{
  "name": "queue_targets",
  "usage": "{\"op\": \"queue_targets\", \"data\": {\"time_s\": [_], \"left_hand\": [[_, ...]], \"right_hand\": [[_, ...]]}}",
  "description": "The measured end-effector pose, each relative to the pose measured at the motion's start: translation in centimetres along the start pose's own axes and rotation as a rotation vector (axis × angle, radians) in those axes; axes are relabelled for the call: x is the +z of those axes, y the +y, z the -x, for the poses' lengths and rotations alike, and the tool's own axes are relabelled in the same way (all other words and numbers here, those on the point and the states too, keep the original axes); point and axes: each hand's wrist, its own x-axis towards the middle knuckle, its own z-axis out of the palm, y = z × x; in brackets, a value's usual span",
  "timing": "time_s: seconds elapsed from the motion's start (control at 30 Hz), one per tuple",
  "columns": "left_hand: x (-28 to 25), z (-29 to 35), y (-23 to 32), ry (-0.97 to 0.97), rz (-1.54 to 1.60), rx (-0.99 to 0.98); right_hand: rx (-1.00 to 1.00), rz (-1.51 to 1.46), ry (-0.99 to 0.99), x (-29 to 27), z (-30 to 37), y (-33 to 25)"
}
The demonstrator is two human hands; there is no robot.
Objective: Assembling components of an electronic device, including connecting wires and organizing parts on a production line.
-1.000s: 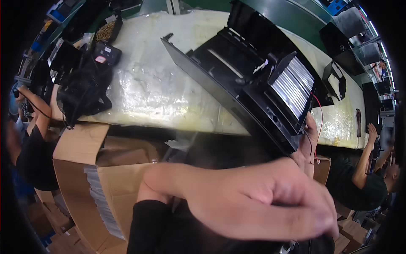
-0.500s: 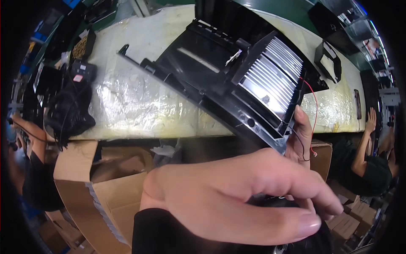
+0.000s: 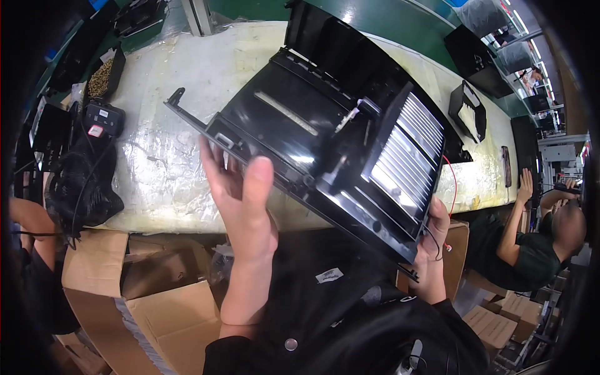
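Observation:
A large black plastic housing [image 3: 269, 112] with a silver finned metal part [image 3: 406, 162] set in its right side is held tilted above the table. My left hand [image 3: 240, 194] grips its lower left edge, thumb in front and fingers behind the edge. At the lower right corner my right hand [image 3: 435, 231] holds the housing, its fingers partly hidden behind it. A thin red wire [image 3: 452, 181] and a short black wire hang beside the right hand. A raised black panel [image 3: 356, 47] stands along the housing's far side.
The table [image 3: 169, 181] wears clear plastic film. At its left lie a tray of small brass-coloured screws [image 3: 100, 78], a black device [image 3: 105, 119] and a black bag [image 3: 84, 181]. A black box [image 3: 467, 112] sits far right. An open carton [image 3: 169, 312] stands below left; co-workers sit at both sides.
My left hand has swung from close in front of the camera up to the housing's left edge and taken hold of it. The right hand keeps its grip on the corner.

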Motion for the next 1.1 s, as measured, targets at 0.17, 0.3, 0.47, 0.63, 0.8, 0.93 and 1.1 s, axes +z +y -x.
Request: {"op": "queue_targets", "data": {"time_s": [0.17, 0.3, 0.47, 0.63, 0.8, 0.93, 1.1], "left_hand": [[-0.3, -1.2, 0.1, -0.163, 0.130, -0.093], [0.3, -1.2, 0.0, -0.099, 0.160, -0.100], [-0.1, -1.4, -0.1, -0.109, 0.131, -0.166], [0.1, -1.3, -0.1, -0.089, 0.094, -0.165], [0.0, -1.4, 0.0, -0.097, 0.095, -0.158], [0.4, -1.3, -0.2, -0.069, 0.097, -0.147], [0.6, -1.1, -0.2, -0.086, 0.107, -0.161]], "right_hand": [[-0.052, 0.027, -0.017, -0.8, 0.6, -0.3], [-0.098, 0.034, 0.031, -0.2, 0.6, -0.2], [-0.077, 0.093, 0.080, -0.5, 0.5, -0.4], [-0.129, 0.077, 0.074, -1.8, -0.3, 0.7], [-0.086, -0.065, -0.058, -3.7, 0.2, 0.7], [-0.114, -0.013, -0.002, -2.5, -0.3, 0.9], [-0.134, -0.006, 0.093, -1.7, -0.5, 0.9]]}}
